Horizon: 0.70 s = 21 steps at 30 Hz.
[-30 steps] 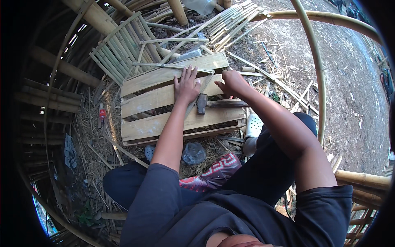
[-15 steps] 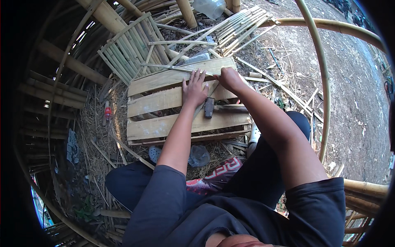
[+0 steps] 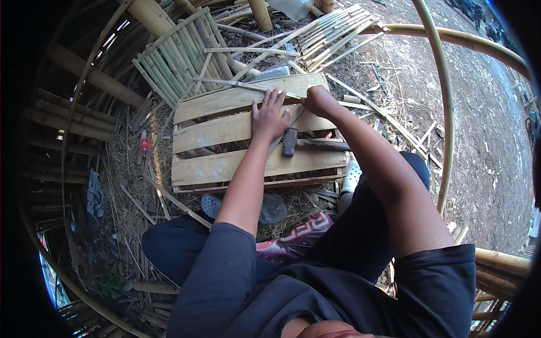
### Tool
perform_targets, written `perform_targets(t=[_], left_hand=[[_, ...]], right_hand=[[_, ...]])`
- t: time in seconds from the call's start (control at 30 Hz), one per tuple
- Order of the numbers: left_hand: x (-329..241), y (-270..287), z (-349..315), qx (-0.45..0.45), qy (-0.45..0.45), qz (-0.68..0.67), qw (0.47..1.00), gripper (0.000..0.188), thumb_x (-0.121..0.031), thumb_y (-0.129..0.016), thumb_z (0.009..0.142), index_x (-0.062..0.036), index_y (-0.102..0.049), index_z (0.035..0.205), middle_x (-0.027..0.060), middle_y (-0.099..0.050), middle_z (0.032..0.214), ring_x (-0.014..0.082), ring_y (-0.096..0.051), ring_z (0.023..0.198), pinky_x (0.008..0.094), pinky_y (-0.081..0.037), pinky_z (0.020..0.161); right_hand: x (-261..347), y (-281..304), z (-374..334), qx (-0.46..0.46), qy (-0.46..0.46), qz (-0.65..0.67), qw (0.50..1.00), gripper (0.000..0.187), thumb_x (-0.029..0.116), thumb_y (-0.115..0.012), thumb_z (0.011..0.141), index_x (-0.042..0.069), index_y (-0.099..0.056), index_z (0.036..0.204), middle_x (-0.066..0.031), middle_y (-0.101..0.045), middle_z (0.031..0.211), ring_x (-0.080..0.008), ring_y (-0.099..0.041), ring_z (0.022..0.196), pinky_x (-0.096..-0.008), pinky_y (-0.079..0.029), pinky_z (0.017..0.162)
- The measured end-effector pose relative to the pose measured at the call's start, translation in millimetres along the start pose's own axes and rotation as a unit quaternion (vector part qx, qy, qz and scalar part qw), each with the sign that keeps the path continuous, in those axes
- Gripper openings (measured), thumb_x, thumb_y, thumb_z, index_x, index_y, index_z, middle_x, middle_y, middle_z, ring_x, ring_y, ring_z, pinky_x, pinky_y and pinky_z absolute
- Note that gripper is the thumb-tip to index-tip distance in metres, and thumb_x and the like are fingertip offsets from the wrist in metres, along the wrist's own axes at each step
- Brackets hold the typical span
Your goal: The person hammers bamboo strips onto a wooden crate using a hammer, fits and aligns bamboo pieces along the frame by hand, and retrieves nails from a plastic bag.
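Observation:
In front of me is a low platform of pale wooden slats (image 3: 214,166) with gaps between them. My left hand (image 3: 270,119) lies on it palm down, fingers spread, the fingertips at a thin bamboo strip (image 3: 236,84) that slants across the far slat. My right hand (image 3: 320,101) is closed in a fist at the strip's right end; what it grips is hidden by the fingers. Between my forearms rests a hammer (image 3: 291,142), its dark head on the slats and its wooden handle pointing right.
Behind the platform lean a bamboo slat panel (image 3: 174,62) and a second slatted rack (image 3: 332,36). A curved bamboo pole (image 3: 442,107) arches at the right. Left on the littered ground lies a red-labelled bottle (image 3: 144,147). White clogs (image 3: 352,176) are by the platform's near side.
My right hand has shifted slightly right along the strip, and my left hand has moved little. The hammer appears slightly lower and further right as the whole view shifts a bit.

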<state>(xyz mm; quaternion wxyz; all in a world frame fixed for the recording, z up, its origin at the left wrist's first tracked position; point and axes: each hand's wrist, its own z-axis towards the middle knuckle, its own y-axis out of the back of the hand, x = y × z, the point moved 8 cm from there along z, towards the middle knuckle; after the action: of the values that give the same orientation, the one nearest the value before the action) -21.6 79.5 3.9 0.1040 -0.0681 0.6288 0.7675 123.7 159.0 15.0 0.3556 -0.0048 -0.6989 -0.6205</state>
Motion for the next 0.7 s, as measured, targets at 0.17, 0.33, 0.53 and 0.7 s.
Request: perform_targets(t=[0.17, 0.33, 0.53, 0.7], left_hand=[[0, 1, 0, 0.000, -0.002, 0.003, 1.000, 0.064, -0.035, -0.053, 0.096, -0.0254, -0.036, 0.157, 0.0011, -0.029, 0.165, 0.0205, -0.023, 0.154, 0.0566, -0.014, 0.123], [0, 1, -1, -0.006, -0.005, 0.003, 1.000, 0.062, -0.034, -0.053, 0.096, -0.0271, -0.037, 0.156, 0.0004, -0.031, 0.164, 0.0210, -0.025, 0.153, 0.0569, -0.014, 0.123], [-2, 1, -1, -0.004, -0.007, -0.003, 1.000, 0.061, -0.033, -0.053, 0.096, -0.0275, -0.038, 0.155, 0.0006, -0.032, 0.164, 0.0213, -0.025, 0.153, 0.0567, -0.014, 0.123], [-1, 2, 0, -0.009, -0.004, -0.007, 1.000, 0.061, -0.033, -0.053, 0.096, -0.0268, -0.038, 0.155, 0.0007, -0.032, 0.164, 0.0214, -0.025, 0.153, 0.0567, -0.014, 0.123]], right_hand=[[-8, -1, 6, 0.012, 0.017, 0.007, 1.000, 0.035, 0.028, -0.070, 0.085, -0.007, -0.072, 0.081, -0.0317, -0.068, 0.083, -0.0442, -0.070, 0.080, -0.0473, -0.056, 0.076], [-14, 2, 5, 0.022, 0.019, 0.051, 0.998, 0.033, 0.026, -0.069, 0.090, -0.004, -0.070, 0.076, -0.0201, -0.066, 0.066, -0.0270, -0.065, 0.059, -0.0418, -0.053, 0.061], [-20, 6, 4, 0.014, 0.047, 0.066, 0.997, 0.033, 0.024, -0.065, 0.093, -0.005, -0.070, 0.079, -0.0178, -0.067, 0.066, -0.0199, -0.065, 0.058, -0.0382, -0.053, 0.061], [-22, 4, 10, 0.048, -0.011, 0.031, 0.998, 0.039, 0.029, -0.060, 0.096, -0.006, -0.071, 0.084, -0.0242, -0.068, 0.074, -0.0335, -0.070, 0.069, -0.0440, -0.055, 0.070]])
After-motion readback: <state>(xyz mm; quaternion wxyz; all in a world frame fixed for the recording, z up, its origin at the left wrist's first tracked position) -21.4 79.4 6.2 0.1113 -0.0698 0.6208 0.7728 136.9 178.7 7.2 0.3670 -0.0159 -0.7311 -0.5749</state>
